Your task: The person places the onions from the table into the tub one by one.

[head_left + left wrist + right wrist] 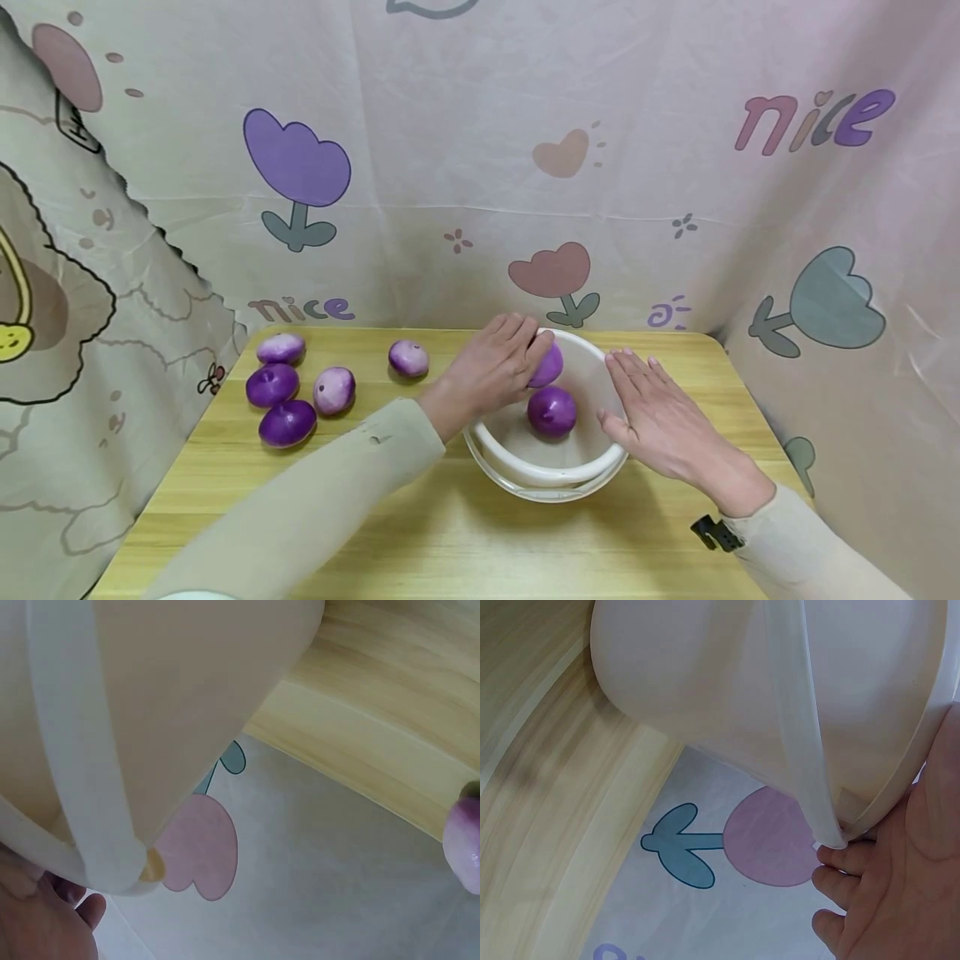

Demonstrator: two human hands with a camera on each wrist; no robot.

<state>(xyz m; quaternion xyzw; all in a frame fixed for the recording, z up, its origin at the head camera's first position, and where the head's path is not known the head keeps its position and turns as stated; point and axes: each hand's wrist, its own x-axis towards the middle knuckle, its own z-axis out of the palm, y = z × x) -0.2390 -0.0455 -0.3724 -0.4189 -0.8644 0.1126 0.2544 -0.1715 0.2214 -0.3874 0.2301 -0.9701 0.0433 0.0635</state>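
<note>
A white bucket [498, 446] stands on the wooden table with its handle lowered toward the near side. One purple onion [552, 412] lies inside it. At the bucket's left rim, my left hand [498, 362] holds a second purple onion [548, 367] over the inside, its fingers bent over it and partly hiding it. My right hand [663, 408] rests against the right rim, fingers straight; in the right wrist view the fingertips [844, 859] are beside the handle's end. The left wrist view shows the bucket wall [195, 675] and part of my hand [45, 922].
On the table's left lie several more onions, including a dark one [288, 423], a pale one [334, 391] and one at the back [281, 348]. Another onion [408, 358] lies between them and the bucket. Behind the wooden table [420, 542] hangs a printed cloth [420, 150].
</note>
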